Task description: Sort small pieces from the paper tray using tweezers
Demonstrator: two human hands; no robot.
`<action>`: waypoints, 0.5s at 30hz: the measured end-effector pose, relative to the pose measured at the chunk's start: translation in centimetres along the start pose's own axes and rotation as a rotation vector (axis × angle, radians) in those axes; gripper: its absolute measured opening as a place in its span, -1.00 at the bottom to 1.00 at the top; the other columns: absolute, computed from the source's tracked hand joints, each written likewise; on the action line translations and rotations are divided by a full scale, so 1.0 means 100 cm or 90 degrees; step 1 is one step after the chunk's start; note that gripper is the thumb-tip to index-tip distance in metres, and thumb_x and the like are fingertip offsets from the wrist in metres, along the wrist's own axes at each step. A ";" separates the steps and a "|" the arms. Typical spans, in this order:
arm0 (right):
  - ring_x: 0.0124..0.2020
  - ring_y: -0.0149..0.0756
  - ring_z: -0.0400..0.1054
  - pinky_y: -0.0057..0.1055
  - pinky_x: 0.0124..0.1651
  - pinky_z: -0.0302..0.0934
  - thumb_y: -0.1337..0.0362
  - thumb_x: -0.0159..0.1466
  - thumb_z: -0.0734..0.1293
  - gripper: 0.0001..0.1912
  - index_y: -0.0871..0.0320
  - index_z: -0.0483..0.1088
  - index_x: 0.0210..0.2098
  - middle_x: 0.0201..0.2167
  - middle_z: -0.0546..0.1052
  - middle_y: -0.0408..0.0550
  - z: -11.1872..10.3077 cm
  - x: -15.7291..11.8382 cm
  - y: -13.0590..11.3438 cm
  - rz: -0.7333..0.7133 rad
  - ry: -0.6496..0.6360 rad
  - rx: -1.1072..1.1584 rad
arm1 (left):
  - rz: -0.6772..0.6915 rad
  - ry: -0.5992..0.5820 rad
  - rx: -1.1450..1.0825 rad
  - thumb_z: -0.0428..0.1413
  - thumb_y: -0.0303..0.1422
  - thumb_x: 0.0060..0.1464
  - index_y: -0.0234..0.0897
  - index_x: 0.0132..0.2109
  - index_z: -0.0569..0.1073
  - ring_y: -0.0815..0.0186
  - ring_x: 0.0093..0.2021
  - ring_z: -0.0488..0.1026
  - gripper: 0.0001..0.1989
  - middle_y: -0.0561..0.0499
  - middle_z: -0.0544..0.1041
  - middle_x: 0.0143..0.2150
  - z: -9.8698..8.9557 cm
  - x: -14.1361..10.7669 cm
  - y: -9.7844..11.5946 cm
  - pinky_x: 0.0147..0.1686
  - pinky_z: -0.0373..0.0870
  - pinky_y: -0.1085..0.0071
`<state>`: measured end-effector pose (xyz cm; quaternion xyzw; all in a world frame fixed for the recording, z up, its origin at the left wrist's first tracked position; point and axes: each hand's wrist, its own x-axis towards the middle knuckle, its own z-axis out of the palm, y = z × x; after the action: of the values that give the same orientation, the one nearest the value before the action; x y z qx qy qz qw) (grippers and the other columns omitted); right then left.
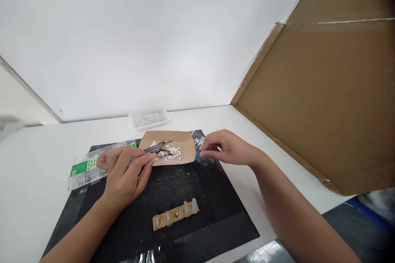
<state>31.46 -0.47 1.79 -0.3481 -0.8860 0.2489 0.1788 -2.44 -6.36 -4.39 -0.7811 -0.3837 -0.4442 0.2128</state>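
My left hand [128, 174] is closed around a slim, dark, shiny tool [156, 147], whose kind I cannot make out. The tool's tip reaches over a brown paper tray [185, 137]. White chips [171, 152] and a few dark strands lie scattered in that tray. To its right, my right hand [225, 146] hovers with thumb and fingertips close together, and anything pinched there is too small to see. Beneath its fingertips is a dark sheet [201, 159] bearing small white pieces [198, 140]. A tan strip [175, 217] with several translucent nail-tip-shaped pieces lies nearer me.
A black mat [212, 209] with pale specks covers part of the white table [33, 160]. A clear compartment case [82, 170] with a green label sits left, partly behind my left hand. At the back stands a translucent tub [149, 119]. A cardboard panel [314, 102] rises on the right.
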 end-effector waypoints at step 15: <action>-0.19 -0.26 0.46 -0.37 -0.24 0.21 0.22 0.37 0.42 -0.88 -0.06 0.62 -0.13 -0.16 0.56 -0.10 0.041 0.007 -0.002 -0.040 -0.062 -0.212 | 0.012 0.003 -0.022 0.32 -0.50 -0.04 -0.16 -0.11 0.56 0.09 -0.22 0.48 -0.69 -0.08 0.56 -0.21 -0.005 0.000 0.004 -0.16 0.35 0.05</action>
<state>28.92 -1.37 -1.31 -0.3330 -0.9329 0.1093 0.0833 -2.34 -6.95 -4.15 -0.7872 -0.3679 -0.4508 0.2044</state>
